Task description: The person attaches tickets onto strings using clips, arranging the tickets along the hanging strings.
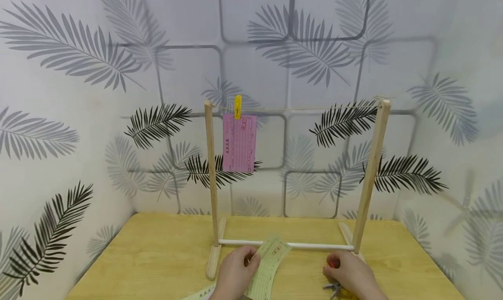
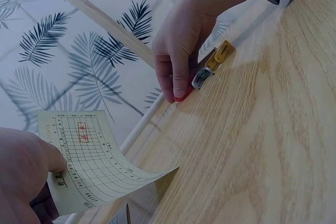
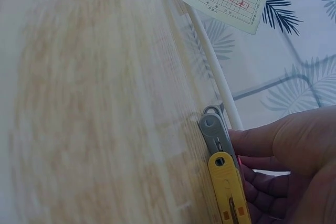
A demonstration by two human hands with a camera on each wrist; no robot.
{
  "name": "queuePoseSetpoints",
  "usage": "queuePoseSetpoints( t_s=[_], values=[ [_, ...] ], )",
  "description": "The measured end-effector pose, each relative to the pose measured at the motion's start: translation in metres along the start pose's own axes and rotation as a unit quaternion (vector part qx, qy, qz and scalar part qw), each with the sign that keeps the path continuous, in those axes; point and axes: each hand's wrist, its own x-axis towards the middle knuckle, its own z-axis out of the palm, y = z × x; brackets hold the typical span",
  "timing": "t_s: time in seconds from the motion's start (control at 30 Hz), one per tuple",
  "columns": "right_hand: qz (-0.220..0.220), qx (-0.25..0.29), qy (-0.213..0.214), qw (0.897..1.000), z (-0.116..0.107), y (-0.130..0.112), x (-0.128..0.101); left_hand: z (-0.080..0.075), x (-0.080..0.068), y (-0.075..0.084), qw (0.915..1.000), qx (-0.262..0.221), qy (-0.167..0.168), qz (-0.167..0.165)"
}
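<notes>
My left hand (image 1: 241, 265) pinches a pale green printed slip (image 1: 271, 263) by its lower end, just in front of the wooden rack (image 1: 212, 177); in the left wrist view the thumb (image 2: 50, 158) lies on the slip (image 2: 94, 156). My right hand (image 1: 342, 271) is down on the table with its fingertips closed on a red clothespin (image 2: 184, 96). A grey clothespin (image 3: 214, 131) and a yellow one (image 3: 228, 190) lie against that hand. On the rack's string, a yellow clothespin (image 1: 237, 106) holds a pink slip (image 1: 239, 143).
The rack's white lower rod (image 1: 314, 246) runs across right behind both hands, between two upright posts (image 1: 371, 173). The wooden table (image 1: 157, 256) stands against leaf-patterned walls on three sides. Another slip's edge (image 1: 200, 294) shows at the near table edge.
</notes>
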Motion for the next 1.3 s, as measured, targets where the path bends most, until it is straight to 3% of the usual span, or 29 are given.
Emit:
queuePoseSetpoints(
  t_s=[0.23,0.43,0.77,1.07,1.3],
  values=[
    [0.014,0.016,-0.007,1.0,0.0,0.0,0.002,0.002,0.004,-0.002,0.9999,-0.001,0.013,-0.004],
    [-0.01,0.041,0.012,0.999,0.009,0.006,0.002,0.003,0.004,-0.002,0.9996,-0.004,0.012,-0.024],
    [-0.009,0.017,0.009,1.0,0.012,0.006,0.007,0.003,0.007,-0.002,0.9993,-0.011,0.005,-0.034],
    [-0.093,0.034,-0.009,0.995,0.008,0.012,0.013,0.002,0.005,-0.001,0.9995,-0.004,0.013,-0.028],
    [-0.123,0.037,-0.038,0.991,0.006,0.014,0.016,0.003,0.006,-0.001,0.9993,-0.006,0.015,-0.033]
  ],
)
